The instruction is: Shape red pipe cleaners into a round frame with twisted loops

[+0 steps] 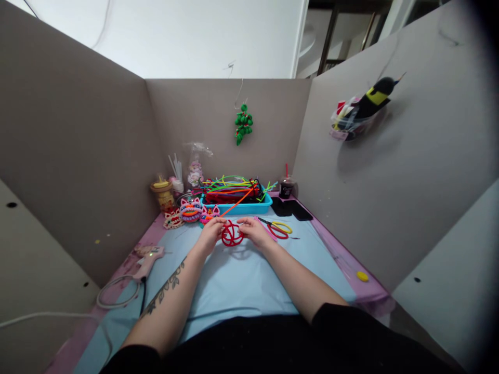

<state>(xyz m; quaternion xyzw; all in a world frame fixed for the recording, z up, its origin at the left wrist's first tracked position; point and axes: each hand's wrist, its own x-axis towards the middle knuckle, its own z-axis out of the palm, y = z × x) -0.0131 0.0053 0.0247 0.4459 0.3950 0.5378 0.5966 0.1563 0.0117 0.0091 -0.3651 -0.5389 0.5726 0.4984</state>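
Note:
A round openwork shape of bent red pipe cleaners (232, 244) is held up just above the blue table cover, between both hands. My left hand (212, 231) pinches its left side. On the opposite side, the fingers of my right hand (252, 228) are closed on its edge. Scissors with red and yellow handles (281, 228) lie close to the right hand. Beyond the hands stands a blue tray (237, 209) heaped with pipe cleaners (234, 189) of many colours. One orange pipe cleaner (237, 201) sticks out toward my left hand.
Several finished pipe-cleaner faces (191, 210) sit left of the tray. A glue gun (148, 262) with its cord lies at the left. A yellow cup (162, 195), a dark drink cup (286, 187) and black pads (290, 209) stand or lie farther back. Grey panels (226, 130) enclose the table.

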